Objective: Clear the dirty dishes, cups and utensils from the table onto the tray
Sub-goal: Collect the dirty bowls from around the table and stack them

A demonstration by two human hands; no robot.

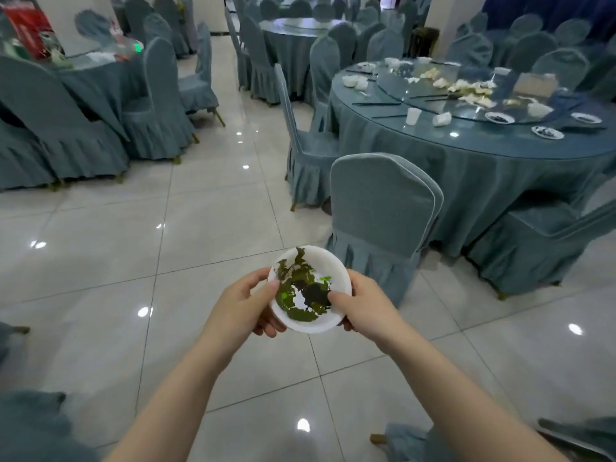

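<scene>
We're mid-carry: both hands hold one small white dish (311,290) out in front of us over the tiled floor (186,228), well apart from the round surface (466,151) up at the right. The left hand (241,303) has its thumb over the near-left rim w/ fingers curled under; the right hand (361,303) does the same on the other side, thumb lying inside the rim, touching the green leafy scraps (300,295). So both are closed round the dish, neither free.

No tray in view, so we can't tell where it sits; we'd judge we're walking the dish to it.

To do this step well:
- Keep the dish level. The scraps are spread up the far wall and look wet, so a tilt fwd would prob. slide them onto the floor.
- Keep thumbs on the rim, not deeper in the food; less slip, less mess.
- Watch the covered chair (383,208) just ahead-right and other chairs low at both edges; pass w/ elbows in.
- The floor is glossy, poss. slick, so short steady steps.

Plenty is left on that surface: a cup (413,115), small plates w/ dark bits (547,132), chopsticks (376,103), crumpled napkins (473,88) on the glass turntable (433,85). One dish per trip w/ two hands is slow; stacking would likely serve better next round.
</scene>
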